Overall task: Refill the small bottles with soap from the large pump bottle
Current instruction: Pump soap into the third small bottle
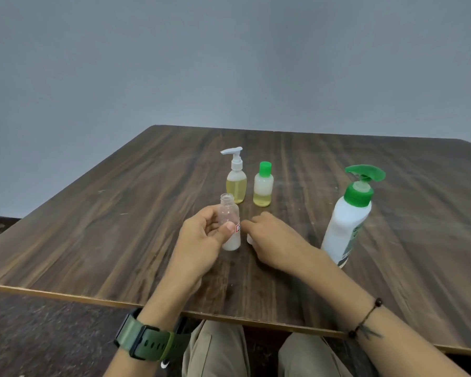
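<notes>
My left hand (pixel 201 242) grips a small clear bottle (pixel 229 213) upright on the table, thumb across its front. The bottle's neck is open, with no cap, and a little white liquid sits at its bottom. Just to its right, my right hand (pixel 273 240) rests palm down with curled fingers over a small white cap (pixel 249 238), which is mostly hidden. The large white pump bottle (pixel 346 227) with a green pump head stands at the right, apart from both hands.
Behind the hands stand a small white-pump bottle (pixel 236 183) of yellow liquid and a small green-capped bottle (pixel 263 186), partly filled with yellow. The dark wooden table (pixel 106 213) ends close to my knees. A grey wall lies behind it.
</notes>
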